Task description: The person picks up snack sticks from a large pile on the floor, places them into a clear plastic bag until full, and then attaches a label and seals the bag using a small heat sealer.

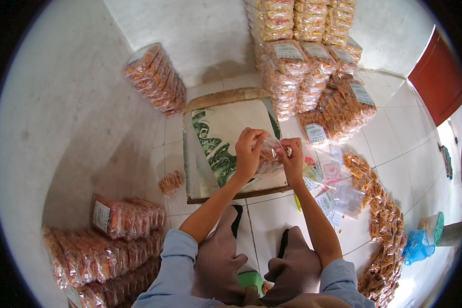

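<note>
Over the near right part of a low wooden-edged board (236, 111), a clear plastic bag of brown snacks (268, 163) lies between my hands. My left hand (249, 152) pinches the upper left of its mouth, thumb against fingers. On the other side my right hand (291, 154) grips the plastic at the right of the mouth. Snacks fill the lower part of the bag, while its upper part is bare film. My fingers hide some of the bag's edge.
Bagged snacks are stacked at the back (287, 77), the far left (154, 79) and the near left (100, 254). Right of the board lie empty plastic bags (348, 200) and printed labels (326, 202). A long row of small snack packs (385, 215) curves along the floor, near a blue plastic bag (419, 246).
</note>
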### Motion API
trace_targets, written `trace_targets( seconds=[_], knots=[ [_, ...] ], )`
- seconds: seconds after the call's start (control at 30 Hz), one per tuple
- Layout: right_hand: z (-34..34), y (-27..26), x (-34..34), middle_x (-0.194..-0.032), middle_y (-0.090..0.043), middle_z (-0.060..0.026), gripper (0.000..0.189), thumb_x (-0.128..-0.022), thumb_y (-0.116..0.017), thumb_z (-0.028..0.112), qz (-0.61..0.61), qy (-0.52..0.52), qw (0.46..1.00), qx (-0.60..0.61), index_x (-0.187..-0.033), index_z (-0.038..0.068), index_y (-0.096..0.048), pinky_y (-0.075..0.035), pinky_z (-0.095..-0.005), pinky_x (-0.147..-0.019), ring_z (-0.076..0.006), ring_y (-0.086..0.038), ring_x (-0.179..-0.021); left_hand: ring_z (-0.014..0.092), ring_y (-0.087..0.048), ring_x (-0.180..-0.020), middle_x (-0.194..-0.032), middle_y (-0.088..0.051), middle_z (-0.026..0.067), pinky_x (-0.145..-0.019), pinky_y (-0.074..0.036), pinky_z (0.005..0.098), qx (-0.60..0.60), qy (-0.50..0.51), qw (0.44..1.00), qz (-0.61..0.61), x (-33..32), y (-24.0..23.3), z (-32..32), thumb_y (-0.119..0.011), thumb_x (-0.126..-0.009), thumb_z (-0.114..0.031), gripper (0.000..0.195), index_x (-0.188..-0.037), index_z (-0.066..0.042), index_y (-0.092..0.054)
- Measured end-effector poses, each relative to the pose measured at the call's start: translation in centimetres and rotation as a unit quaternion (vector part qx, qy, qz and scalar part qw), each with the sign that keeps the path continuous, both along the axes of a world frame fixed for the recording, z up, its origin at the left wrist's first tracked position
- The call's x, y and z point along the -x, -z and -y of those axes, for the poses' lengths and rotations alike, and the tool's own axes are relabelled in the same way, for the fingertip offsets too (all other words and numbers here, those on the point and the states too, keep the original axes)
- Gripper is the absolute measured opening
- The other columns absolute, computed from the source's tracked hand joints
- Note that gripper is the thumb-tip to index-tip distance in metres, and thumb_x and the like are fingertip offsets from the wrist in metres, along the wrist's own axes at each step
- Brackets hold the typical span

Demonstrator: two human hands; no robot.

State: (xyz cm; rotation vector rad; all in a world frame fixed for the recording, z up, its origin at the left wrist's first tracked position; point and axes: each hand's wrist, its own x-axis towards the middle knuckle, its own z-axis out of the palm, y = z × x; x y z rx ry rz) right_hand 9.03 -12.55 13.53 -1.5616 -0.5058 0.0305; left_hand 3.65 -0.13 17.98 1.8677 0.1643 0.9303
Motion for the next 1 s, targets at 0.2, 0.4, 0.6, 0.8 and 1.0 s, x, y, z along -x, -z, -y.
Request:
trace_targets(
  seconds=[0.2,0.4,0.6,0.8,1.0],
  knots=[
    [-0.4,-0.3,0.4,-0.081,-0.049,-0.0055,0.009,-0.076,-0.066,0.009,0.045,0.045,0.998,-0.002,-0.079,0.003,-0.061,-0.043,-0.0278,-0.067,-0.0172,-0.050,-0.078,0.018,-0.054,-0.070,-0.079,-0.057,0.0073,-0.069,-0.042,0.0282,0.036,0.059,0.997,-0.028,-0.2,-0.7,-0.9,-0.058,-0.082,-0.010,0.011,-0.087,-0.001,-0.057],
    [-0.5,-0.7,0.7,-0.083,-0.051,-0.0080,0.005,-0.078,-0.063,0.007,0.089,0.069,0.993,0.044,-0.081,0.004,-0.062,-0.043,-0.0285,-0.065,-0.0197,-0.051,-0.076,0.020,-0.054,-0.078,-0.080,-0.058,0.0075,-0.075,-0.041,0.0321,-0.119,0.106,0.982,-0.101,-0.1,-2.3,-2.9,-0.066,-0.076,-0.019,0.032,-0.101,-0.006,-0.052],
    [-0.5,-0.7,0.5,-0.082,-0.052,-0.0078,0.007,-0.078,-0.063,0.006,0.185,0.085,0.978,0.037,-0.082,0.002,-0.059,-0.043,-0.0283,-0.061,-0.0198,-0.051,-0.074,0.022,-0.053,-0.081,-0.076,-0.057,0.0080,-0.073,-0.042,0.0338,-0.173,0.120,0.969,-0.129,0.6,-2.0,-3.3,-0.069,-0.071,-0.021,0.028,-0.090,-0.004,-0.057],
    [-0.9,-0.8,0.5,-0.080,-0.053,-0.0075,0.007,-0.077,-0.062,0.001,0.182,0.093,0.977,0.058,-0.082,0.002,-0.057,-0.043,-0.0276,-0.060,-0.0185,-0.051,-0.071,0.021,-0.053,-0.068,-0.071,-0.056,0.0105,-0.065,-0.043,0.0323,-0.071,0.094,0.987,-0.105,0.4,-0.8,-2.9,-0.065,-0.075,-0.016,0.017,-0.076,0.000,-0.059],
    [-1.3,-1.1,0.6,-0.079,-0.052,-0.0076,0.012,-0.077,-0.061,-0.002,0.026,0.077,0.996,-0.041,-0.085,0.002,-0.054,-0.045,-0.0267,-0.063,-0.0174,-0.052,-0.071,0.019,-0.054,-0.063,-0.072,-0.059,0.0106,-0.059,-0.042,0.0308,-0.089,0.060,0.986,-0.129,0.4,-1.4,-2.9,-0.064,-0.076,-0.016,0.015,-0.081,-0.002,-0.060]
  ],
)
